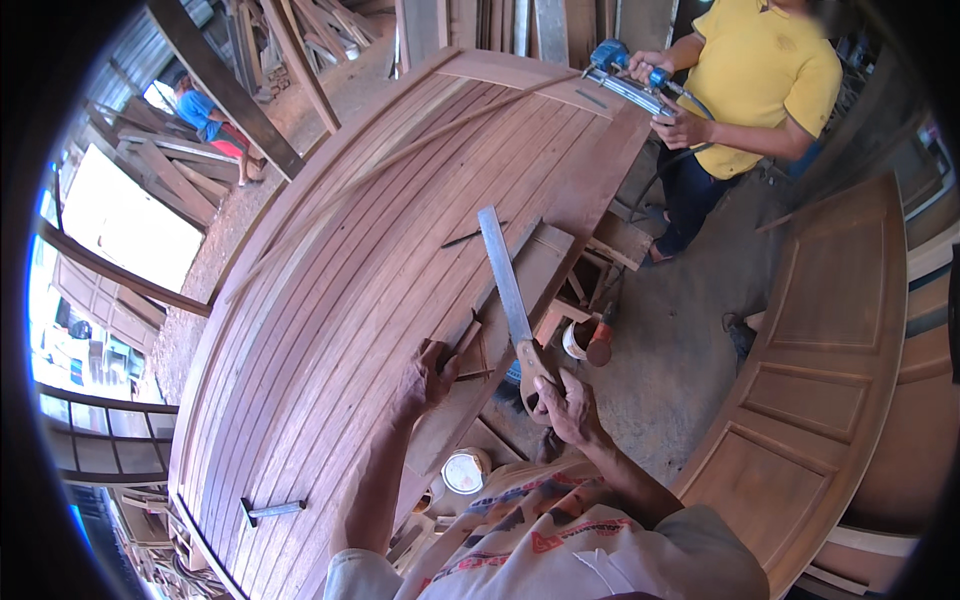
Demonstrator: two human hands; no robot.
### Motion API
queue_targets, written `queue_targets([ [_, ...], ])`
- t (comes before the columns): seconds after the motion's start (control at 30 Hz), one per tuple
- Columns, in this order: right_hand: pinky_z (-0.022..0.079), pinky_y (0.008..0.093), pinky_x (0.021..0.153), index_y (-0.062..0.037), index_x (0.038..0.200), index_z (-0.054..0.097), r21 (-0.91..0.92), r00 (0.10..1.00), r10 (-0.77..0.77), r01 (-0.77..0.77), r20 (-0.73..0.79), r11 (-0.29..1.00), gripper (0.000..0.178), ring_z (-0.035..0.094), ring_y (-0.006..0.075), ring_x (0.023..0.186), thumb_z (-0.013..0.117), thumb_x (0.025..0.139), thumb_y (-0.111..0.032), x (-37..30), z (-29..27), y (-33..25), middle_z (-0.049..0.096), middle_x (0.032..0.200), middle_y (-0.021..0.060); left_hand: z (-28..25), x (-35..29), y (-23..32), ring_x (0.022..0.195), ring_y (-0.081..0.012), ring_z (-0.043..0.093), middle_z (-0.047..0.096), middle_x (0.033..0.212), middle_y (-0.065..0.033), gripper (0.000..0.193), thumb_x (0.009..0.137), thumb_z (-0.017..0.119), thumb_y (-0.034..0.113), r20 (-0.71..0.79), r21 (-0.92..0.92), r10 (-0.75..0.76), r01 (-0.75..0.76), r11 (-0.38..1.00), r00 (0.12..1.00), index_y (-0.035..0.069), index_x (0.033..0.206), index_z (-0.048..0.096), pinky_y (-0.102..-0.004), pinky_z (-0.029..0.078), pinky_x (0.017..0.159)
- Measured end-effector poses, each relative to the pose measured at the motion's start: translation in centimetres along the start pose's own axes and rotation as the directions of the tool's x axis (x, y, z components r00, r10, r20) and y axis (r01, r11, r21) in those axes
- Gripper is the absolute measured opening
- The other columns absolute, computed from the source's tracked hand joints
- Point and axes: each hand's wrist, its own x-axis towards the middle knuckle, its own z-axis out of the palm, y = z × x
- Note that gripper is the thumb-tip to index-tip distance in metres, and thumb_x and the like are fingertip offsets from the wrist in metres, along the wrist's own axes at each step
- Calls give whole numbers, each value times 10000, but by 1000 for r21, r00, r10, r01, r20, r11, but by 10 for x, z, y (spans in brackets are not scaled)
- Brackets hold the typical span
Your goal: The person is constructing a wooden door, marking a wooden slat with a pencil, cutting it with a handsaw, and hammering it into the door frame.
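A handsaw [508, 280] with a wooden handle points away from me, tilted above the edge of a large plank-faced wooden panel [350, 290]. My right hand [570, 408] is closed around its handle. To the left of the saw, my left hand [430, 372] is closed on a short wooden strip [468, 334] at the panel's edge; the fingers are partly hidden. A wider board [535, 262] lies beyond the strip, near the blade. On the planks past my left hand rests a thin dark tool [474, 235].
A hammer [272, 509] lies on the near left planks, and a long lath [400, 155] crosses the far side. Across the panel, a person in yellow [765, 70] holds a blue nail gun [630, 88]. A panelled door [815, 370] stands right; a white bucket [465, 470] sits below.
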Motion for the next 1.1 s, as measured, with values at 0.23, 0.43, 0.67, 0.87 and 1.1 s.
queue_targets([
  [0.23,588,343,578,9,1085,653,25,1000,13,-14,16,1000,381,730,186,628,624,1071,-371,-6,1,-9,696,690,88,-2,-8,1,1082,-427,661,659,1124,-222,290,1000,701,283,26,-18,-38,39,999,999,20,1121,684,-489,533,919],
  [0.43,574,337,602,22,1018,662,100,1000,-27,26,6,995,391,682,153,610,627,1076,-363,2,5,-6,676,672,70,-3,-5,-4,1074,-436,651,649,1134,-220,304,992,706,297,4,-17,-59,59,998,998,29,1133,675,-491,530,922],
  [0.67,568,334,626,9,953,643,110,1000,-4,6,-22,994,391,677,145,622,632,1080,-360,1,-4,-12,679,670,60,-2,1,-1,1086,-449,653,660,1144,-235,315,977,715,294,15,-28,-28,28,999,999,24,1137,689,-513,531,925],
  [0.87,550,311,682,4,1114,658,173,1000,-13,12,0,985,278,657,132,664,591,1095,-264,0,-8,-28,658,726,38,4,3,-6,1065,-448,654,664,1090,-245,289,966,722,263,7,-37,-29,30,999,1000,21,1120,693,-504,533,917],
  [1.1,594,313,714,31,1223,645,227,1000,-1,3,-6,974,281,704,148,718,604,1083,-209,-11,-13,-25,721,807,77,4,-1,-2,1050,-462,650,651,1095,-249,276,972,711,251,-11,-56,-1,0,998,1000,17,1117,683,-508,529,909],
])
